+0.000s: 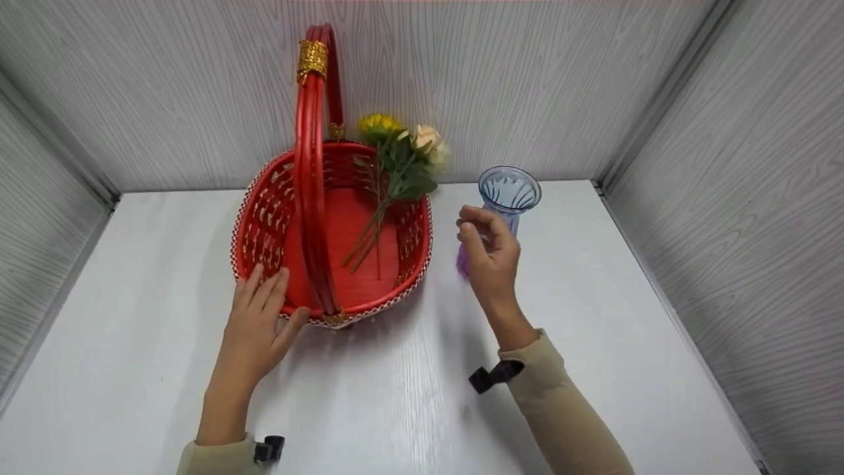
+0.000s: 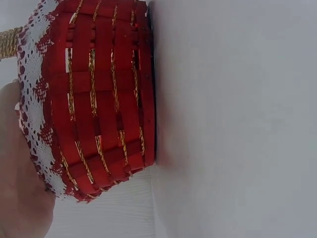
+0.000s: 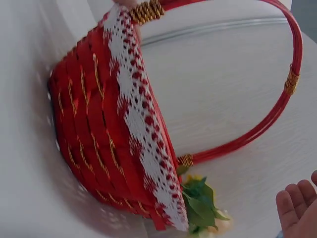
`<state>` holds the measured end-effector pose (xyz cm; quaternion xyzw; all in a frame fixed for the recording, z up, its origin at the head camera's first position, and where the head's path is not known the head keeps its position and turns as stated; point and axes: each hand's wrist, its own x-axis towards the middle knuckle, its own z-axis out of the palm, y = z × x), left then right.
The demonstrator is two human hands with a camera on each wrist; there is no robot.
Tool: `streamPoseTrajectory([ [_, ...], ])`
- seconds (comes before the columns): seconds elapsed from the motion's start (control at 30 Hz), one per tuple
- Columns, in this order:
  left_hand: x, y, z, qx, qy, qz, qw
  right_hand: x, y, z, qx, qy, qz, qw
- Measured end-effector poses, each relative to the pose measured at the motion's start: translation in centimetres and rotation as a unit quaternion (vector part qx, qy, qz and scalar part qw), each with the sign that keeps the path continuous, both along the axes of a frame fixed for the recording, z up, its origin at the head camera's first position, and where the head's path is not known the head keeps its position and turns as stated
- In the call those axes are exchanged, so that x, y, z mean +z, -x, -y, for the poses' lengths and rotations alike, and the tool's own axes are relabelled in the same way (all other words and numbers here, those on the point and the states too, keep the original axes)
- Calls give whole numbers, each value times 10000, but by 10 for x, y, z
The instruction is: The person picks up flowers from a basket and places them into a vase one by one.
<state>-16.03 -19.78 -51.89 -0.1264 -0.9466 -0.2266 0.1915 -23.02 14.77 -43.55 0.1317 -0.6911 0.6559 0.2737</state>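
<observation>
On the surface [image 1: 389,402], the left hand [image 1: 254,324], fingers straight and slightly apart, rests on the rim of the basket [image 1: 265,214] holding the flowers [image 1: 403,173]. The right hand [image 1: 493,256], fingers loosely bent, thumb apart, hovers beside the vase [image 1: 509,191].

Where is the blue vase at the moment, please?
In the head view, the blue vase is to the right of the red basket, just beyond the right hand, which partly hides it.
</observation>
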Motion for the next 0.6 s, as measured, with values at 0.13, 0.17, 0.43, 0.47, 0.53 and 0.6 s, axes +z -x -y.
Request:
streamPoseTrajectory([
  [0.13, 0, -1, 0, -32, -20, 100, 9999, -7, 6, 29, 787, 1148, 1251, 9823],
  [0.17, 0, -1, 0, -37, -26, 123, 9999, -7, 9, 37, 957, 1472, 1586, 9716],
  [0.43, -1, -1, 1, -44, -33, 130, 9999, -8, 35, 88, 1869, 3049, 3451, 8678],
  [0.47, 0, -1, 1, -54, -44, 114, 9999, -8, 38, 91, 1930, 3155, 3591, 8569],
  [0.53, 0, -1, 1, -73, -57, 93, 9999, -10, 45, 98, 1975, 3380, 3858, 8354],
  [0.6, 0, -1, 2, -78, -58, 93, 9999, -12, 50, 103, 1970, 3568, 4083, 8168],
])
